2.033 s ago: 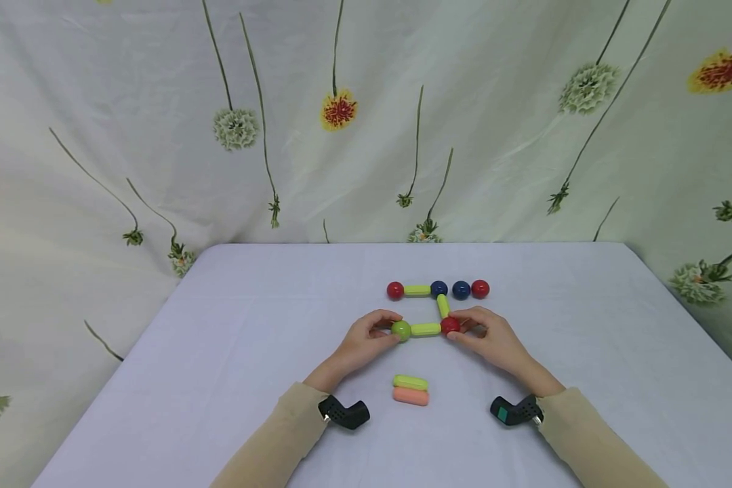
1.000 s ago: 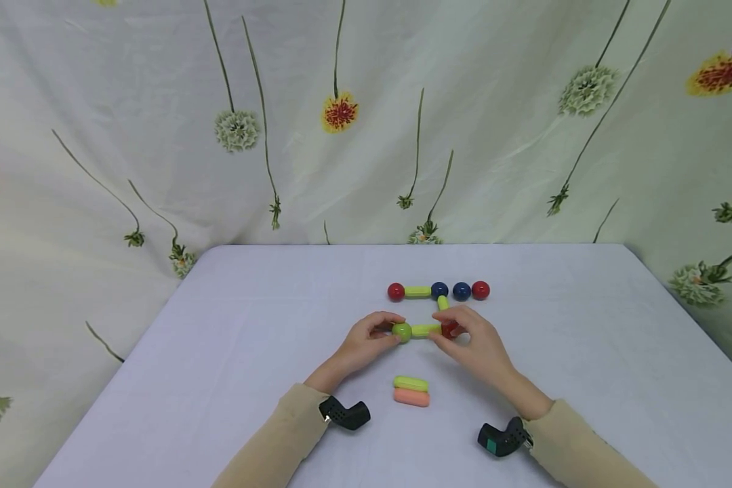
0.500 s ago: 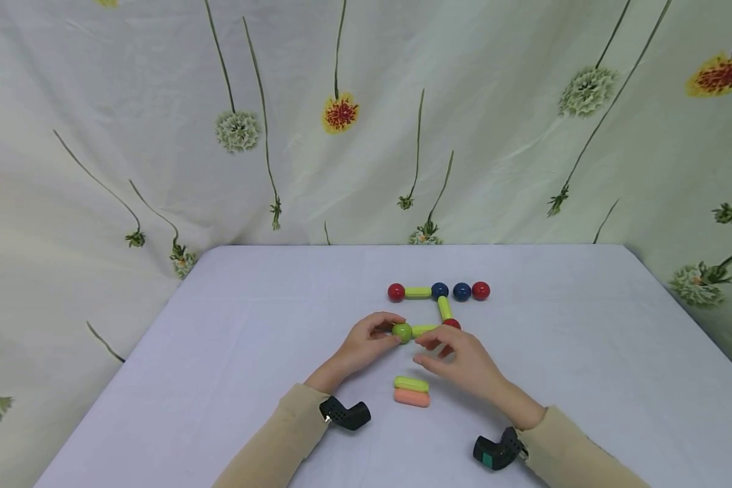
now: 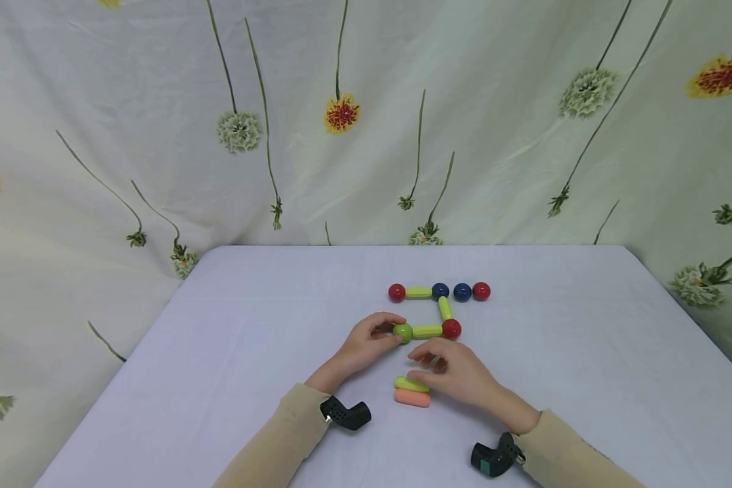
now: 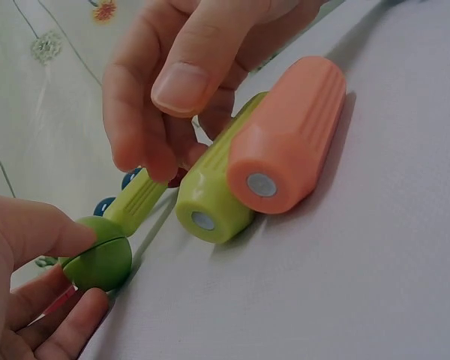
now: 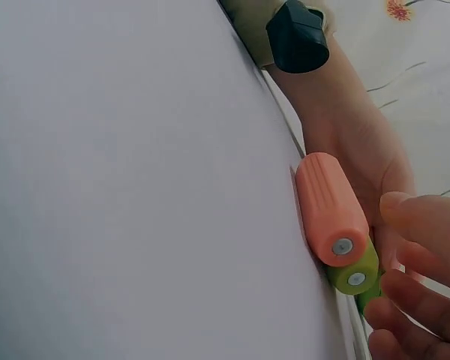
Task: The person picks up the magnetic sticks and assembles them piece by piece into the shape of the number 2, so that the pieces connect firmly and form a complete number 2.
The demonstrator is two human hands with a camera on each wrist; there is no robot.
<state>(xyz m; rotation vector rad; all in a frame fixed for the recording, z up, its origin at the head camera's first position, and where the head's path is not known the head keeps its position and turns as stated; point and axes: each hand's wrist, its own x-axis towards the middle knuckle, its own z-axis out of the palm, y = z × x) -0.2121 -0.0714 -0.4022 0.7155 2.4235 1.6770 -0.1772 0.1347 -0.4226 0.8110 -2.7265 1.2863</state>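
My left hand [image 4: 366, 342] pinches a green ball [image 4: 404, 333] between thumb and fingers. From that ball a yellow-green magnetic rod [image 4: 427, 331] runs right to a red ball [image 4: 451, 329]. Another yellow-green rod [image 4: 444, 308] leads back from there to a blue ball [image 4: 440, 291]. My right hand [image 4: 454, 373] is just over the loose yellow-green rod [image 5: 214, 202], its fingers spread and loosely bent around nothing. Against that loose rod lies an orange rod [image 4: 412, 398]; both have ridged sides and a round metal disc in the end.
At the back, one more yellow-green rod [image 4: 419, 293] links the blue ball to a red ball [image 4: 397, 293]. A second blue ball [image 4: 462, 292] and a red ball [image 4: 481, 291] sit to the right. White cloth covers the table [image 4: 268, 305]; a flowered curtain [image 4: 494, 176] hangs behind.
My right hand has let go of the red ball and moved toward me and left, to the loose rods. My left hand keeps its grip on the green ball.
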